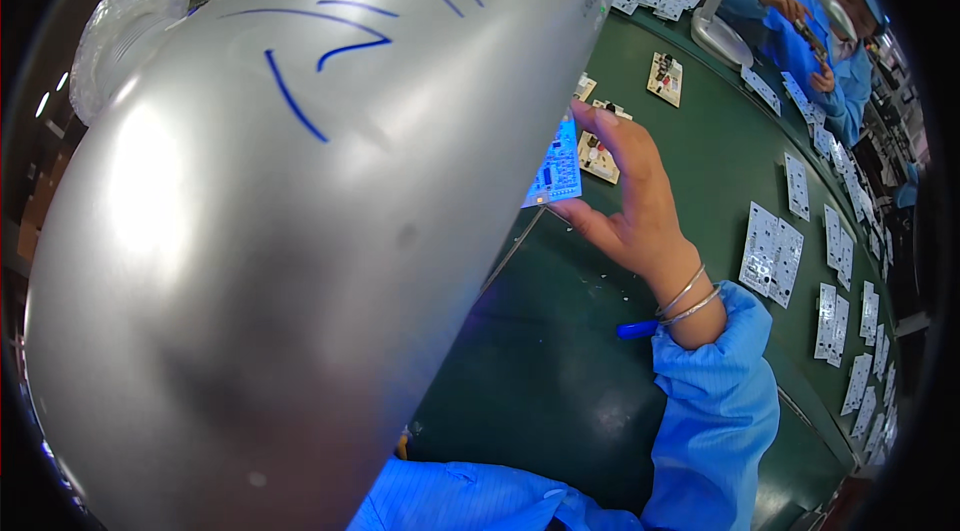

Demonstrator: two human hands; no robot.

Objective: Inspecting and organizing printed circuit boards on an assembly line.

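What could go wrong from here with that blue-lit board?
1. The silver hood covers part of the blue-lit board and the left hand is out of sight, so a slip there might go unnoticed in this view.
2. The right hand pinches the board between bare fingers at its edges; it could slip or pick up smudges.
3. Tan boards appear close by the fingers, so a sideways move may bump them.
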